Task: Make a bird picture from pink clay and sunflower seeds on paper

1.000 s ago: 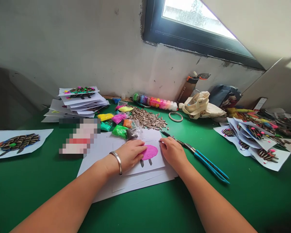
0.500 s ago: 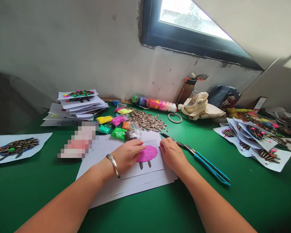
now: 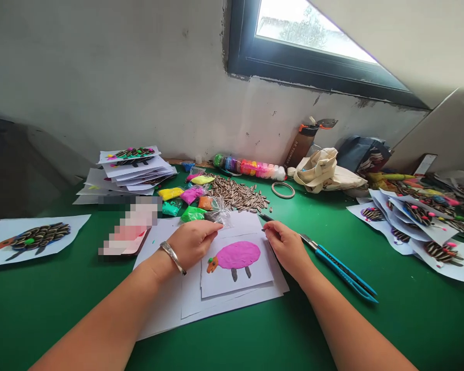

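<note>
A small paper sheet bears a flat pink clay oval (image 3: 240, 255) with a brown head, a green dot and two dark legs. It lies on larger white sheets (image 3: 160, 309). Above the card's left side is my left hand (image 3: 193, 241), its fingers curled and pressed together near a bag of dark clay; what it holds, if anything, is hidden. My right hand (image 3: 286, 248) is closed at the card's upper right, with a small dark bit at its fingertips. Beyond the hands lies a pile of sunflower seeds (image 3: 235, 193), beside colourful clay bags (image 3: 193, 195).
Blue-handled tongs (image 3: 340, 268) lie right of my right hand. A phone (image 3: 133, 229) and a seed-covered picture (image 3: 38, 239) are on the left. Paper stacks (image 3: 135, 170) stand at the back left and lie (image 3: 413, 221) at the right. Behind are a bottle (image 3: 302, 144) and a cloth bag (image 3: 325, 172).
My left hand has lifted off the pink oval and curled, uncovering the brown head with its green dot. The view has shifted slightly, and my right hand remains near the card's upper right.
</note>
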Motion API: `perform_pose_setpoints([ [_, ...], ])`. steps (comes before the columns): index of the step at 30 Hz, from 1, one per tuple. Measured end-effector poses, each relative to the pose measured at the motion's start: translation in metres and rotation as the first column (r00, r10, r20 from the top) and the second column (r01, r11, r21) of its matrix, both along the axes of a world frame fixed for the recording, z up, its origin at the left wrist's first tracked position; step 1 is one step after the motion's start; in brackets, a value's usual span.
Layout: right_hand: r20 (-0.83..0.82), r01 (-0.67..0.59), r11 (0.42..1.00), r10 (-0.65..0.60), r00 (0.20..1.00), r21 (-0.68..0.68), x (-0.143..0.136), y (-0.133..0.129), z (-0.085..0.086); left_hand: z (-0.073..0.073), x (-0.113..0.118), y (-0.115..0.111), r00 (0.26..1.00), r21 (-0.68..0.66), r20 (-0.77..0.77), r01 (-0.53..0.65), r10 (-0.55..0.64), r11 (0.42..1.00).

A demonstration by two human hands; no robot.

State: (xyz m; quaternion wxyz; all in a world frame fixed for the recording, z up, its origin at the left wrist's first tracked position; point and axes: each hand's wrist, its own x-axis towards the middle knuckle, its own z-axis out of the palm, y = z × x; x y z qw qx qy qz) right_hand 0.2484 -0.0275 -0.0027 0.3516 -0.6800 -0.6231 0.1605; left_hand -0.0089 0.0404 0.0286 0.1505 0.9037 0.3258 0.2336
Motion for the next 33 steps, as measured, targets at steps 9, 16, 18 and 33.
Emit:
perform_pose_setpoints([
  [9,-0.076,-0.004,0.999,0.006,0.997,0.035,0.0,0.006,-0.008,0.008,-0.005,-0.002,0.965,-0.079,-0.26,-0.065,0.043,0.995],
  [16,-0.096,-0.071,0.995,0.077,0.992,0.065,-0.019,0.024,0.011,-0.005,-0.001,0.002,0.951,-0.021,-0.308,-0.003,-0.004,1.0],
  [18,-0.142,-0.074,0.994,0.084,0.986,0.076,-0.028,0.025,0.011,-0.01,0.001,0.002,0.954,-0.003,-0.301,-0.011,0.009,1.0],
  [33,-0.342,-0.054,0.995,0.079,0.937,0.081,-0.023,0.031,-0.012,-0.01,0.007,0.0,0.939,0.019,-0.333,-0.089,0.09,0.996],
])
